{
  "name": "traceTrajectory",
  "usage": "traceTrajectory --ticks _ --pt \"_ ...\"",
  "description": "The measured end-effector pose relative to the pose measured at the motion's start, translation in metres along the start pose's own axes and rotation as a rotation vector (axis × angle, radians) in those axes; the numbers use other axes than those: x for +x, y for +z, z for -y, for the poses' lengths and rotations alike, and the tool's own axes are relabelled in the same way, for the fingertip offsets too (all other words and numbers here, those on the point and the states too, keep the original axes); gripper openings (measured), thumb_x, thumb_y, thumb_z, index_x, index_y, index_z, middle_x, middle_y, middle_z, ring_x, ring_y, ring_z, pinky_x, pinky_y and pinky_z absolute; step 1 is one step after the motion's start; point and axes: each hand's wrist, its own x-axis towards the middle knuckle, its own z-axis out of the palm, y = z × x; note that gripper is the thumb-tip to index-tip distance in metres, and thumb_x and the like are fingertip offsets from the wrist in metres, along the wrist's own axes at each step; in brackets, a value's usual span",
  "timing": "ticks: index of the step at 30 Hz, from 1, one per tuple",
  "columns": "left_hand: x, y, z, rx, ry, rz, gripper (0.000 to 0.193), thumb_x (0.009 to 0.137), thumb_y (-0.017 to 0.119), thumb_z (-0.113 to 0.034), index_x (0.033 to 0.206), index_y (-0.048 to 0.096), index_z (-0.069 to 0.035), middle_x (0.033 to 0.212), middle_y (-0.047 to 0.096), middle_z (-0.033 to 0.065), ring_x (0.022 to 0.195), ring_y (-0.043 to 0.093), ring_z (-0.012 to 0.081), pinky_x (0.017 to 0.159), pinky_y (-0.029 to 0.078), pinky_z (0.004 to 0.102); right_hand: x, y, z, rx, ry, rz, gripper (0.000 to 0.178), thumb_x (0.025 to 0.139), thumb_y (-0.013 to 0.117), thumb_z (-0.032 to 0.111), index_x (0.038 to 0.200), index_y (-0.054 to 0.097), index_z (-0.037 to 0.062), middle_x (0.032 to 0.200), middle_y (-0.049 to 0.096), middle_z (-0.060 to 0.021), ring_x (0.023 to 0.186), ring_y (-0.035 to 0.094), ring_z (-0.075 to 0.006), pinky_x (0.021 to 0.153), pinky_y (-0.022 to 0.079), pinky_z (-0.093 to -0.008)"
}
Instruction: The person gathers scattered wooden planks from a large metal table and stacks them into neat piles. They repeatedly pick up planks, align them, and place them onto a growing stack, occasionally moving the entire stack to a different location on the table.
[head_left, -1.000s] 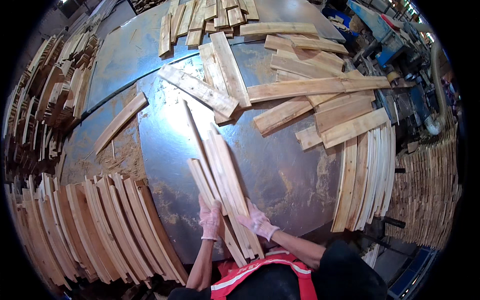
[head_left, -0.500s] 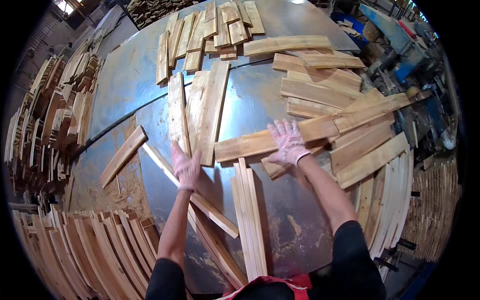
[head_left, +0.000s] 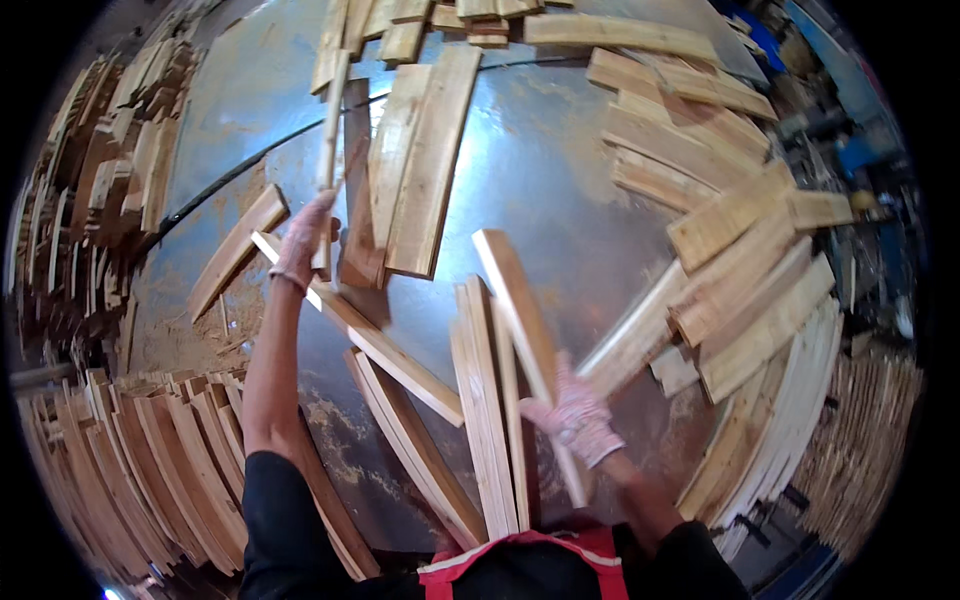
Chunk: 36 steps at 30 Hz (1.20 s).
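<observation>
My left hand (head_left: 304,240), in a pale pink glove, is closed on a narrow wooden board (head_left: 336,120) tipped up on its edge. Just right of that board lie two wide planks (head_left: 433,160), side by side. My right hand (head_left: 578,412), gloved alike, grips another wooden plank (head_left: 518,305), which stands on edge and slants across the metal table. Beside it, close to my body, is a bundle of narrow strips (head_left: 482,410). A loose strip (head_left: 375,345) runs diagonally between my arms.
The metal table (head_left: 560,130) carries a plank pile (head_left: 745,275) at right and more boards (head_left: 660,150) at far right. Stacked wood (head_left: 150,460) stands along the left edge. A short board (head_left: 237,250) lies on sawdust. Blue machinery (head_left: 850,90) is at far right.
My left hand has tipped its board onto its edge and moved left. My right hand has drawn a plank off the right pile and swung it toward me, on edge.
</observation>
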Motion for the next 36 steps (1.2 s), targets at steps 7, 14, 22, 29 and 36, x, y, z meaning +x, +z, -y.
traceTrajectory --ticks 7,14,22,29,36 --pt "-0.206 -0.054 0.08 -0.449 -0.012 0.025 0.075 0.094 0.072 -0.047 0.146 0.047 0.0 0.129 0.06 0.0107 0.115 0.06 0.0221 0.1 0.049 0.0367 -0.055 0.097 -0.019 0.239 -0.328 -0.275 0.083 0.093 0.057 0.063 0.151 0.041 0.0047 0.144 0.047 -0.0259 0.131 0.05 -0.0407 0.107 0.046 -0.0489" --pt "-0.433 -0.003 0.228 0.109 -0.173 0.017 0.06 0.102 0.061 -0.037 0.147 0.049 0.0 0.126 0.063 0.0114 0.11 0.057 0.02 0.093 0.046 0.0333 0.005 -0.078 -0.06 -0.015 0.22 -1.051 0.108 0.084 0.07 0.061 0.162 0.022 0.0033 0.164 0.026 -0.028 0.15 0.025 -0.0479 0.119 0.03 -0.0591" --pt "-0.352 -0.012 0.159 0.287 0.033 -0.002 0.053 0.098 0.056 -0.027 0.139 0.046 0.004 0.127 0.059 0.0186 0.115 0.056 0.0278 0.1 0.044 0.0408 0.03 -0.135 -0.113 -0.143 0.531 -0.919 0.116 0.076 0.079 0.051 0.16 0.021 -0.0027 0.16 0.032 -0.0294 0.148 0.032 -0.0467 0.114 0.037 -0.0543" --pt "-0.105 0.017 0.109 0.355 0.157 -0.347 0.074 0.087 0.076 -0.04 0.138 0.047 0.007 0.119 0.063 0.027 0.101 0.061 0.0338 0.093 0.048 0.0446 -0.04 -0.129 -0.163 -0.326 0.475 -0.974 0.085 0.084 0.063 0.018 0.156 0.024 -0.0071 0.145 0.048 -0.0335 0.134 0.049 -0.0451 0.112 0.04 -0.0514" --pt "-0.023 -0.025 0.13 0.537 0.198 -0.249 0.031 0.087 0.067 -0.025 0.088 0.071 0.006 0.091 0.07 0.0188 0.082 0.068 0.0288 0.075 0.056 0.0433 -0.166 -0.015 -0.164 -0.723 0.314 -0.676 0.077 0.09 0.061 0.027 0.152 0.033 -0.0074 0.149 0.049 -0.0275 0.138 0.047 -0.0427 0.118 0.032 -0.054"
